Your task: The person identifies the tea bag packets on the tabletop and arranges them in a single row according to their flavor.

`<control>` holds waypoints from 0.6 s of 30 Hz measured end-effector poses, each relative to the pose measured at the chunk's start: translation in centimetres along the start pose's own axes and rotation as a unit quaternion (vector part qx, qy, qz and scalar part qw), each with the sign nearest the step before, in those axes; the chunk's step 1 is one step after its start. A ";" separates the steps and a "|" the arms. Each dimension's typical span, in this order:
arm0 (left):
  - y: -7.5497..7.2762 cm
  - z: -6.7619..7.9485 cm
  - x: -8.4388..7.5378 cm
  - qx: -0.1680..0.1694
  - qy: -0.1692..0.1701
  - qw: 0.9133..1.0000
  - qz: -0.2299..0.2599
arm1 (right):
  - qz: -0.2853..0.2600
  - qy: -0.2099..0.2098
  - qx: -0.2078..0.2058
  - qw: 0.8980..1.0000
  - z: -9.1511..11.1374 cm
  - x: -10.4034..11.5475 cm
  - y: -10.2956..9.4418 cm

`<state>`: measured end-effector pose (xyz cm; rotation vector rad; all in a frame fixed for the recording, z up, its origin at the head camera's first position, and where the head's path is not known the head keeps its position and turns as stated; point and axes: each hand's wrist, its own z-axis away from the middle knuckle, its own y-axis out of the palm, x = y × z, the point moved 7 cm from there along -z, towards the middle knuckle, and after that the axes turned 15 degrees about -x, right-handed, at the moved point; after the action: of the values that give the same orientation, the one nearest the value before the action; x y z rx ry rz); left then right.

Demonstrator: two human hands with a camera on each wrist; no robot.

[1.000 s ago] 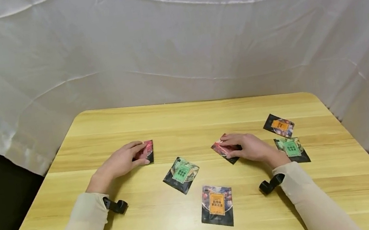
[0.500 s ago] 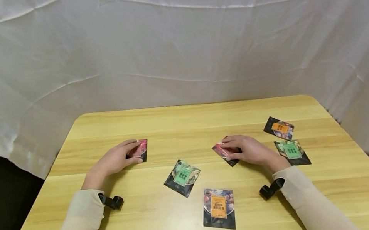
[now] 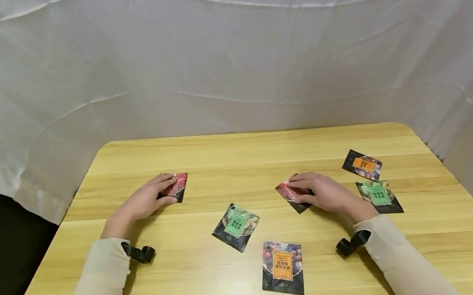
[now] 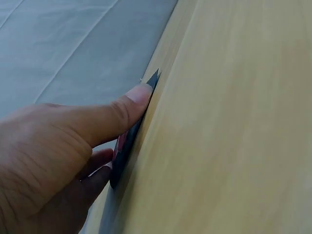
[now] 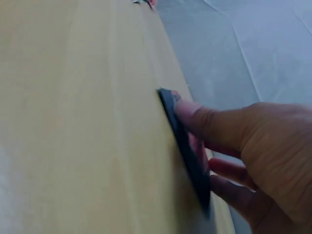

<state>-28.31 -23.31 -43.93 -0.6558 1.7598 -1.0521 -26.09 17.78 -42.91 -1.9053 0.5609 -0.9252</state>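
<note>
My left hand holds a red-and-black sachet at the table's far left, thumb on its near edge and fingers across its far side. In the left wrist view the thumb and curled fingertips touch that thin sachet. My right hand grips a second red-and-black sachet right of centre. The right wrist view has its dark edge between thumb and fingers, slightly blurred. Both hands partly cover their sachets. Between them lies a green-labelled sachet, with an orange-labelled one nearer me.
Beyond my right hand lie another orange-labelled sachet and another green-labelled sachet, nearly touching. The wooden table ends at a pale cloth curtain behind. Each sleeve cuff carries a black wrist camera.
My left hand has shifted left and a little away from me, taking its red sachet along. The right hand stays nearly in place with its sachet. Head-camera drift moves the whole scene slightly.
</note>
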 end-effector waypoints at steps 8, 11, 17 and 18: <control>-0.1 -0.3 0.6 0.000 -0.036 0.999 0.025 | 0.015 0.008 0.002 1.000 -0.1 -0.2 -0.5; -0.1 -0.3 0.7 -0.003 -0.040 0.999 0.021 | 0.018 0.012 0.002 1.000 -0.1 -0.2 -0.7; 0.1 -0.3 0.6 -0.006 -0.032 0.999 -0.005 | 0.008 0.016 0.005 1.000 0.0 -0.3 -0.8; 0.1 -0.2 0.6 -0.007 -0.029 0.999 -0.011 | 0.005 0.015 0.006 1.000 0.1 -0.4 -0.8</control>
<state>-28.76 -23.64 -44.21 -0.7091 1.7153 -1.0265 -26.24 18.44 -42.37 -1.8789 0.5814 -0.9507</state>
